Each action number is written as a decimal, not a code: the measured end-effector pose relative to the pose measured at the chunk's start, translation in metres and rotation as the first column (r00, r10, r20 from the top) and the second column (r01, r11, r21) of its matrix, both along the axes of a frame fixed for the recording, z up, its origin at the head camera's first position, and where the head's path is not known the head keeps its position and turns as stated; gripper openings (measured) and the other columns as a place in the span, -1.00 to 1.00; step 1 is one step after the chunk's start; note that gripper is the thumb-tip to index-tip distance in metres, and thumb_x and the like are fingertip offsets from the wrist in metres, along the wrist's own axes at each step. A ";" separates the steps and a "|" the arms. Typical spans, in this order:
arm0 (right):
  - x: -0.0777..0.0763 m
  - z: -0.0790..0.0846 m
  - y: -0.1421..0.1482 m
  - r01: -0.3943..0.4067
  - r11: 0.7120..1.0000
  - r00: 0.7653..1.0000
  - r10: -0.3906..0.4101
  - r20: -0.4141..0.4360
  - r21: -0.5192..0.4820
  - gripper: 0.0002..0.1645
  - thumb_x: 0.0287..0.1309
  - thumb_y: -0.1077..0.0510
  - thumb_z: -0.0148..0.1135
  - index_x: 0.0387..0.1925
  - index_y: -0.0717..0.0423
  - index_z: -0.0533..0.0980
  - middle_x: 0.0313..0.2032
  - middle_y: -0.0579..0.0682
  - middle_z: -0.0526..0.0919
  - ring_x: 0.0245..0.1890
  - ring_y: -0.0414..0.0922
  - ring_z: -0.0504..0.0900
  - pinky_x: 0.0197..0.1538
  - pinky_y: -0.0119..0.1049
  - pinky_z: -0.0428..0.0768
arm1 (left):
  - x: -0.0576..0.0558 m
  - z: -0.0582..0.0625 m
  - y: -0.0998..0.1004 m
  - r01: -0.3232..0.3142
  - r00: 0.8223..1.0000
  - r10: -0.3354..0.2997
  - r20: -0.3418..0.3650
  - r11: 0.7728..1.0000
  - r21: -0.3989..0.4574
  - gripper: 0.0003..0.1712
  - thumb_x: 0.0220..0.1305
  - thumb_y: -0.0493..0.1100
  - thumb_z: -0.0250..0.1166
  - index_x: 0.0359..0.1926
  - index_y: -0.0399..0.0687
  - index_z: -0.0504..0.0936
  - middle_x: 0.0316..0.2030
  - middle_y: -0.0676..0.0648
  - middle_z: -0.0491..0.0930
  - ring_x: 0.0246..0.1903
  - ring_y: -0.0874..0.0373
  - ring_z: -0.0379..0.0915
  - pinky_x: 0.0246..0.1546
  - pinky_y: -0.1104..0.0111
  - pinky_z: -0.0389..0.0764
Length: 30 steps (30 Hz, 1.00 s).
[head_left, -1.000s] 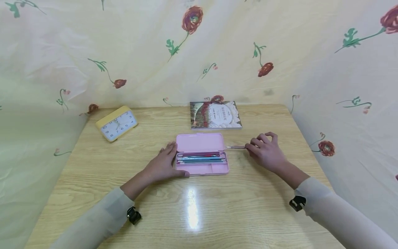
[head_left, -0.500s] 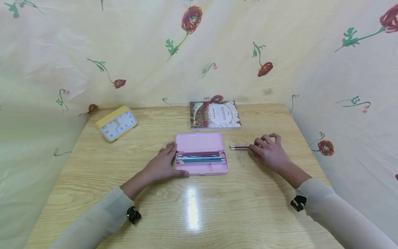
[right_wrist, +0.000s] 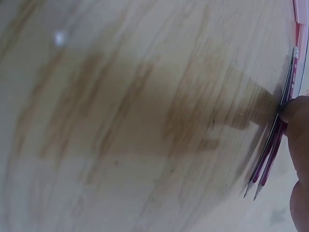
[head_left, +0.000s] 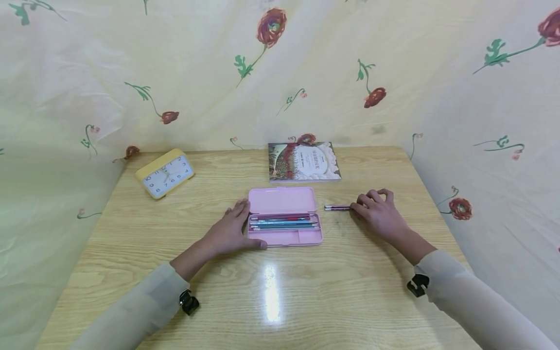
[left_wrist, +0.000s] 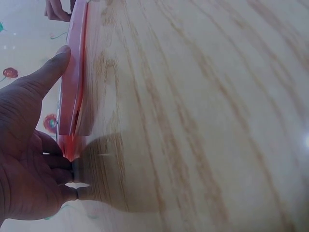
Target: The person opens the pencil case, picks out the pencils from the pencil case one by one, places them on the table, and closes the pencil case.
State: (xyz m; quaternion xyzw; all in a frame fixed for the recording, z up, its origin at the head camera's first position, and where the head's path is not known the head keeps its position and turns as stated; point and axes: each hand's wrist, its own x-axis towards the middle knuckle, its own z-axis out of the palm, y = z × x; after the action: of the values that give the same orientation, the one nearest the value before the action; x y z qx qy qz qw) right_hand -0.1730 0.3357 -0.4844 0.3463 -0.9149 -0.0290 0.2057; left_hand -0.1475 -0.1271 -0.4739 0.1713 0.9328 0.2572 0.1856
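An open pink pencil case lies on the table, its lid folded back. Several pencils lie side by side in its long rear compartment. My left hand rests against the case's left end, its straight thumb along the front side. To the right of the case, my right hand pinches two dark red pencils between thumb and fingers. In the right wrist view the pencils lie together close over the table, sharpened points at one end, and the thumb presses on them.
Behind the case lies a book with a decorated cover. A yellow clock stands at the back left. Floral cloth hangs around the wooden table.
My right hand has shifted slightly right with the pencils, away from the case. Two pencil ends now show side by side where one showed earlier. The left hand and case stay put.
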 end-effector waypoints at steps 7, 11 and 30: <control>-0.001 -0.001 0.000 -0.004 1.000 1.000 0.004 -0.010 -0.014 -0.72 0.20 0.27 0.61 -0.05 0.17 0.77 -0.19 0.09 0.68 -0.09 0.15 0.58 0.09 0.41 0.58 | 0.000 0.000 0.001 -0.003 1.000 0.003 0.009 1.000 0.000 0.65 0.11 0.60 0.54 0.79 -0.25 -0.14 0.82 -0.18 -0.23 0.82 -0.14 -0.36 0.82 -0.09 -0.12; -0.001 -0.002 0.001 -0.011 1.000 1.000 0.011 -0.025 -0.018 -0.72 0.18 0.27 0.62 -0.07 0.17 0.77 -0.19 0.08 0.68 -0.10 0.15 0.58 0.07 0.40 0.59 | 0.000 0.000 0.001 -0.005 1.000 0.005 0.011 1.000 0.002 0.65 0.11 0.60 0.54 0.79 -0.24 -0.14 0.82 -0.18 -0.23 0.82 -0.15 -0.36 0.82 -0.10 -0.12; -0.006 0.008 -0.043 -0.066 0.989 0.997 0.069 0.021 -0.133 -0.76 0.19 0.29 0.64 -0.11 0.15 0.78 -0.20 0.07 0.73 -0.11 0.13 0.60 0.11 0.41 0.56 | 0.000 0.001 0.000 -0.003 1.000 0.003 0.009 1.000 0.002 0.65 0.11 0.58 0.55 0.79 -0.24 -0.15 0.82 -0.18 -0.24 0.82 -0.13 -0.36 0.83 -0.08 -0.13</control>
State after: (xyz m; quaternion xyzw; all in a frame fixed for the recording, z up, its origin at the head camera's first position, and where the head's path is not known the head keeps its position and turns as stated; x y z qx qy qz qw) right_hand -0.1794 0.2927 -0.4767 0.3631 -0.9050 0.0431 0.2174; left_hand -0.1479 -0.1269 -0.4728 0.1686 0.9319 0.2592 0.1894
